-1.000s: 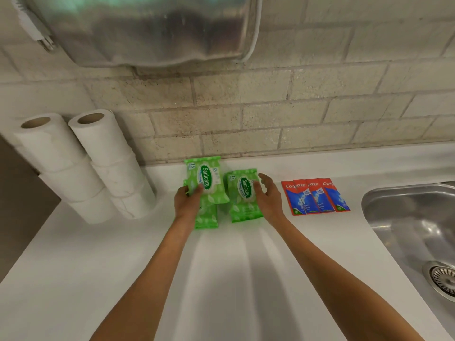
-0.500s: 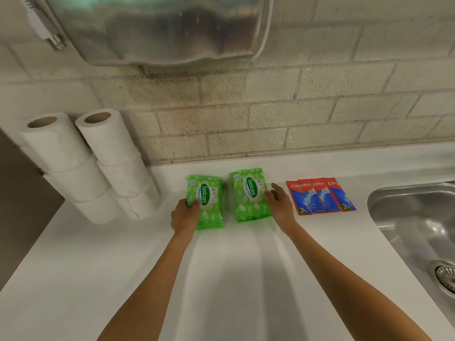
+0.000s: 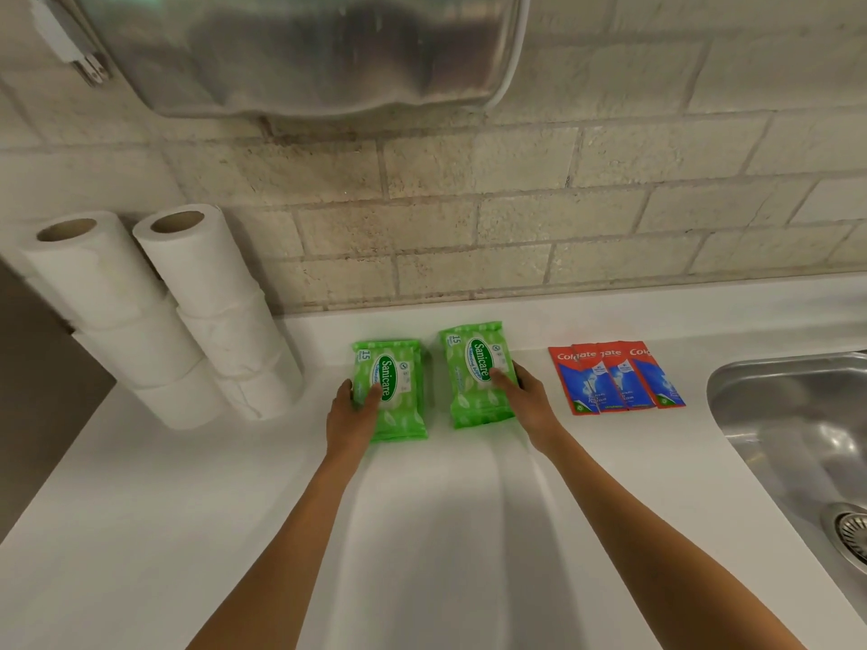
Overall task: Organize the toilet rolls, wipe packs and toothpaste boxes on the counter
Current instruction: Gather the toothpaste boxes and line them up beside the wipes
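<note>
Two green Sanicare wipe packs lie side by side on the white counter [image 3: 422, 532]. My left hand [image 3: 349, 415] grips the left edge of the left wipe pack [image 3: 399, 382], thumb on top; that pack sits on another one. My right hand [image 3: 530, 401] holds the right edge of the right wipe pack [image 3: 474, 368], thumb resting on its label. Several red and blue toothpaste boxes [image 3: 614, 382] lie in a row to the right. White toilet rolls [image 3: 140, 321] stand in two stacks of three at the far left, against the wall.
A steel sink [image 3: 797, 415] with its drain [image 3: 851, 532] takes up the right edge of the counter. A shiny metal wall unit [image 3: 305, 49] hangs above on the brick wall. The counter ends at the left beside the rolls.
My left hand has laid its wipe pack flat on top of the one below. My right hand has shifted to the right pack's side. Both packs now lie straight and parallel.
</note>
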`<state>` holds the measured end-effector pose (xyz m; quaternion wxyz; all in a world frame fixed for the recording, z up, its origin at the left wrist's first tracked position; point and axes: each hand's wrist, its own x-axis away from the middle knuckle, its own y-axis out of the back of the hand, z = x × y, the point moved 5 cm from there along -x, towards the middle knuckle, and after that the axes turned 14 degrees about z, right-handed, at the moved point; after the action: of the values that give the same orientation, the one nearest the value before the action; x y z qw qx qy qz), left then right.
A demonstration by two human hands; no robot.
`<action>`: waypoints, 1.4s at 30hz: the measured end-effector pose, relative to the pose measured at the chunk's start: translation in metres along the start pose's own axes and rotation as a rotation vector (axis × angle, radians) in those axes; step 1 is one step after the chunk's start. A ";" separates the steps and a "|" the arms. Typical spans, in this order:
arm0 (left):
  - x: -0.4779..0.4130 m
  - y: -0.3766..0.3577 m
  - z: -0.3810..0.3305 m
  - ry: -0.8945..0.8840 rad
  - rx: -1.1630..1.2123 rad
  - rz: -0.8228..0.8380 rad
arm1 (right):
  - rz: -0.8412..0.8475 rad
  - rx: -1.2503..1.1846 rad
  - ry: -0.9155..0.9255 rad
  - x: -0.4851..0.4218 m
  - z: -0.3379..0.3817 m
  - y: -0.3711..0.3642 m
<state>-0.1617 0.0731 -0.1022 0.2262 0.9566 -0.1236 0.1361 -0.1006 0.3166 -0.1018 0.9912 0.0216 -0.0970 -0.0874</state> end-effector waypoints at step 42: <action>0.037 -0.005 0.017 -0.297 -0.154 0.068 | -0.067 0.033 0.029 0.034 -0.016 -0.035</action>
<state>-0.1221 0.0629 -0.1075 0.2733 0.9413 -0.1980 -0.0090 -0.0702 0.2768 -0.1126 0.9885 0.0422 -0.0832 -0.1187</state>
